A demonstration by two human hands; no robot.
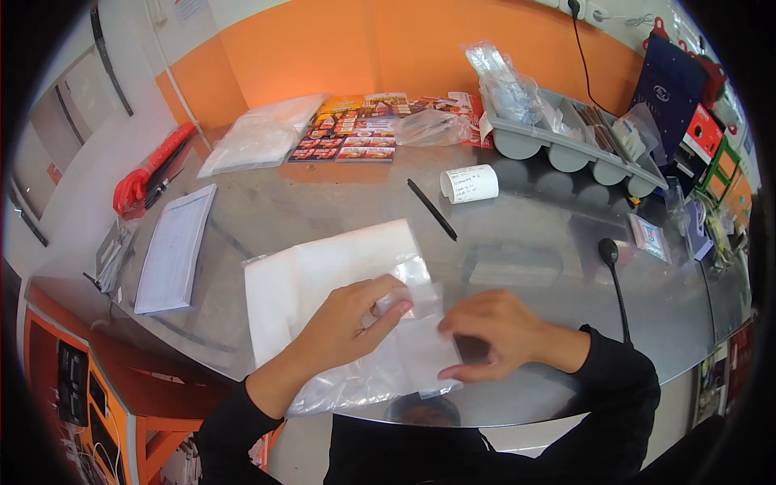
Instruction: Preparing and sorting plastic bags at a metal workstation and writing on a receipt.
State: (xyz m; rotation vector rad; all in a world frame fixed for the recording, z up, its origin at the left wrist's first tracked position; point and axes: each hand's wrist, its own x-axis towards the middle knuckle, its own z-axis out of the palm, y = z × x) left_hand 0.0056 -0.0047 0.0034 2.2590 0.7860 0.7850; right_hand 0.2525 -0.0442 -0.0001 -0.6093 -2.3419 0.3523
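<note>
My left hand (353,317) rests over a flat stack of clear plastic bags with a white backing (315,263) on the metal table. Its thumb and fingers pinch a small, thin translucent plastic bag (424,343). Just right of that bag is my right hand (497,333), slightly blurred, with thumb and fingers apart and nothing visible between them. Whether its fingertips touch the bag's edge, I cannot tell. Beyond my hands lie a black pen (432,210) and a roll of white paper with handwriting (470,184).
A grey compartment tray (529,141) with wrapped items stands at the back right. Colourful leaflets (343,137) and a pile of plastic bags (263,133) lie at the back. A paper pad (176,250) is at left. On the right, a gooseneck microphone (609,252) stands near a small packet (649,238).
</note>
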